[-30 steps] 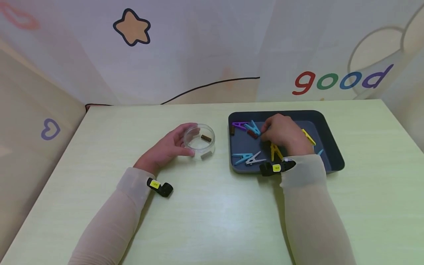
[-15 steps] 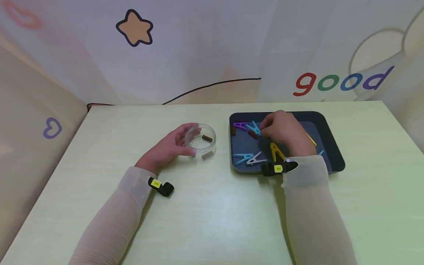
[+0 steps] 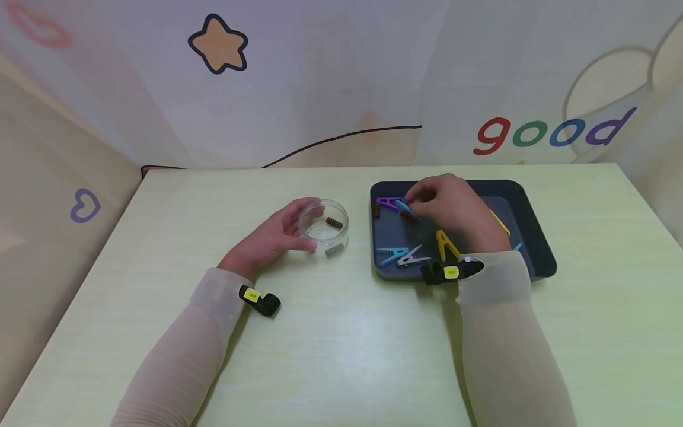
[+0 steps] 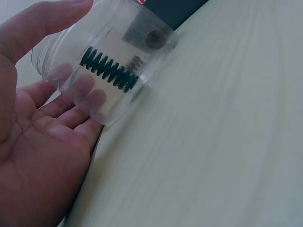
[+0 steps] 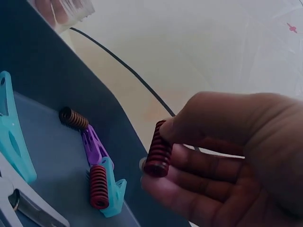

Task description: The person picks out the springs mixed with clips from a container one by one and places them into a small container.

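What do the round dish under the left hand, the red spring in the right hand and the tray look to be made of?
Round dish: clear glossy plastic, probably; the fingers show through its wall.
Red spring: coiled wire, likely painted metal, with a dull sheen.
Tray: dark matte plastic by its look, with rounded moulded corners.

In the head view the right hand [image 3: 453, 210] hides the red spring [image 5: 158, 150] it pinches and most of a yellow clothespin [image 3: 498, 222]. The left wrist view cuts off the clear dish [image 4: 102, 61] at the top, and fingers [image 4: 85, 90] behind it show only as blurs.
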Demonstrator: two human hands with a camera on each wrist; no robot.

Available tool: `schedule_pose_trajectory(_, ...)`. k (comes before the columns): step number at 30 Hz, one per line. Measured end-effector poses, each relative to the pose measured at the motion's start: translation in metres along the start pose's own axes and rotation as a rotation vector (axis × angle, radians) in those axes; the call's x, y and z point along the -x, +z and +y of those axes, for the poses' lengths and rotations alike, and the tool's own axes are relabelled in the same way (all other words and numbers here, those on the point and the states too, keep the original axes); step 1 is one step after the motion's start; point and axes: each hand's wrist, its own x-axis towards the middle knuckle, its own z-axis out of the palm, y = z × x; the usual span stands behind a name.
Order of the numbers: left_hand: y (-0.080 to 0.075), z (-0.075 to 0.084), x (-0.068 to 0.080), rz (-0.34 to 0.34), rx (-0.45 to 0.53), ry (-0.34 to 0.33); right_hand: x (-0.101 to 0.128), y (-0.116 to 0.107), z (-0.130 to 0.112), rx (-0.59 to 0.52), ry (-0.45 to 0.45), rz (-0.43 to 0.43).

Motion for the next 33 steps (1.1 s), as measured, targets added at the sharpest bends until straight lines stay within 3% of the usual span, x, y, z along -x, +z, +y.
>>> schedule_pose_trajectory(19, -0.002, 0.000, -0.001, -0.011, 0.006, 0.020, -0.004, 0.010, -0.009, -0.120, -0.052, 0.024)
schedule_pose_trajectory(33, -0.001, -0.004, 0.000, -0.011, -0.005, 0.013, -0.003, 0.020, -0.017, -0.180, -0.115, 0.131)
